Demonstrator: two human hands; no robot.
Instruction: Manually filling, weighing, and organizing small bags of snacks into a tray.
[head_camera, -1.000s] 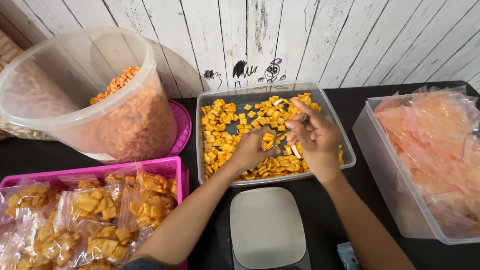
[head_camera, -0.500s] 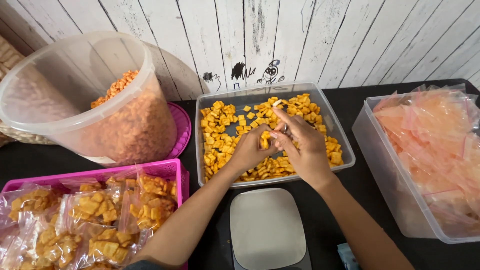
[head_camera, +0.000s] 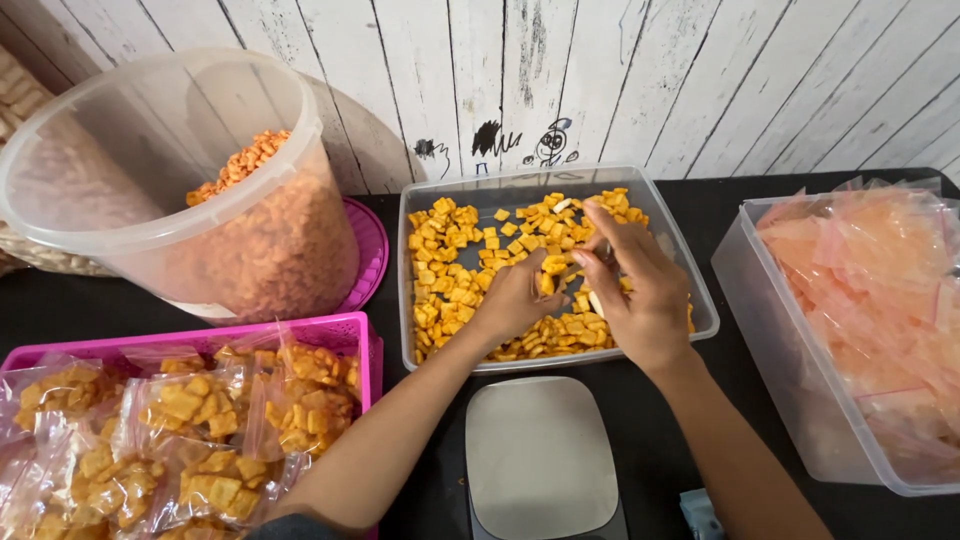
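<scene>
Both hands down in the clear rectangular tray (head_camera: 430, 340) of orange square crackers (head_camera: 450, 270), middle of the black table (head_camera: 700, 200). Left hand (head_camera: 515, 300) curled over the pile, fingers bent in around a small clump of crackers (head_camera: 550, 275) peeking out by the thumb, so partly closed, grasping that clump. Right hand (head_camera: 640, 290) right next to it, fingertips nearly meeting the left hand's, fingers half bent and spread a bit, resting on the crackers. Something small and whitish (head_camera: 596, 303) poking out under the right palm, plus a thin edge pinched near the fingertips; looks like a small clear bag or scoop but honestly can't tell which. Hard to say how firm that grip is either.

Around it: flat grey kitchen scale (head_camera: 540, 455) just in front of the tray, bare on top. Big translucent bucket (head_camera: 150, 210) on the left, part full of the same orange snack, tilted and sitting on a round pink lid or tray (head_camera: 372, 240). Pink basket (head_camera: 330, 328) at lower left stuffed with sealed clear bags of crackers (head_camera: 190, 410). Clear tub (head_camera: 770, 340) on the right packed with empty pinkish zip bags (head_camera: 870, 280). White plank wall (head_camera: 600, 70) behind, with little black doodles (head_camera: 520, 145) on it.
</scene>
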